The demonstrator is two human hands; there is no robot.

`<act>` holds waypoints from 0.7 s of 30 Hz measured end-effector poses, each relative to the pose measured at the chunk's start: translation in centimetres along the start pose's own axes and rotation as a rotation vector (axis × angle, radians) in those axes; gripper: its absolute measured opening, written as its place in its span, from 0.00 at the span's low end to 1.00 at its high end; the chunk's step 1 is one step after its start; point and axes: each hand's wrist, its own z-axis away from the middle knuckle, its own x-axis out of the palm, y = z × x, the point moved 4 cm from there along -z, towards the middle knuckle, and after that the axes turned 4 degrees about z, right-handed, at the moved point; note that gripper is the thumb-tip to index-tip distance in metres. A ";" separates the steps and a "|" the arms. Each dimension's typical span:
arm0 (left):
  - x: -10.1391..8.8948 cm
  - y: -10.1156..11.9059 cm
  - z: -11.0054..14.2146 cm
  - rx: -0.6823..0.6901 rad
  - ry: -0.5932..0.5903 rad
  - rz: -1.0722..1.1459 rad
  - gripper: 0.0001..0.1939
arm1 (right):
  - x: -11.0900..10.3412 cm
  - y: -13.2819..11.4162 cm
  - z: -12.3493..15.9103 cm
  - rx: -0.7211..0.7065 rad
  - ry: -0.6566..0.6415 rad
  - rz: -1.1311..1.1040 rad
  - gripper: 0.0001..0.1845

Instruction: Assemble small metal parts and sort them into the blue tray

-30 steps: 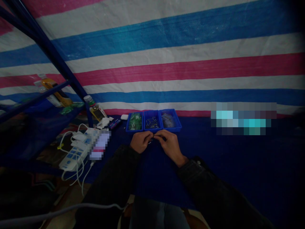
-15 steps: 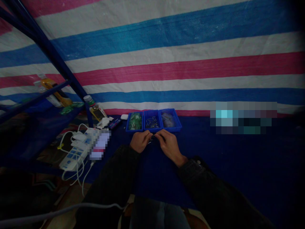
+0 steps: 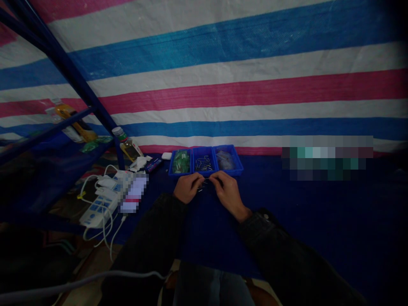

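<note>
My left hand (image 3: 187, 188) is closed in a pinch just in front of the middle bin. Thin metal pieces (image 3: 200, 190) show below its fingertips; whether all of them are gripped is hard to tell. Close on its right, my right hand (image 3: 227, 190) pinches a thin metal piece (image 3: 206, 179) that reaches toward the left fingertips. Beyond both hands stands the middle blue bin (image 3: 204, 173), with loose, thin metal pieces (image 3: 203, 163) in it, some of them bent like hex keys. The pieces in my fingers are too small to identify surely.
Left of the middle bin, another bin holds green packets (image 3: 181, 161); the right one holds clear plastic bags (image 3: 225, 160). A white power strip (image 3: 97, 210) with tangled cables, a blurred-out phone (image 3: 133, 193) and a bottle (image 3: 129, 146) stand leftward. A blue metal frame (image 3: 72, 76) rises there.
My right fingertips have drawn slightly to the right, widening the gap to the left ones and showing the thin piece between. My left hand stays nearly still.
</note>
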 end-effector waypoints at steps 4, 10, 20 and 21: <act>0.1 0.1 0.0 0.004 0.019 -0.007 0.11 | -0.1 -0.1 0.0 -0.003 0.018 -0.044 0.08; 0.2 0.1 0.1 0.022 0.026 -0.002 0.10 | -0.1 0.1 0.0 -0.011 0.028 -0.106 0.07; 0.2 0.1 0.2 0.050 0.047 0.013 0.09 | 0.2 0.2 0.1 0.030 -0.021 -0.051 0.09; 0.2 0.2 0.2 0.054 0.048 0.013 0.09 | 0.2 0.2 0.1 0.032 -0.022 -0.036 0.10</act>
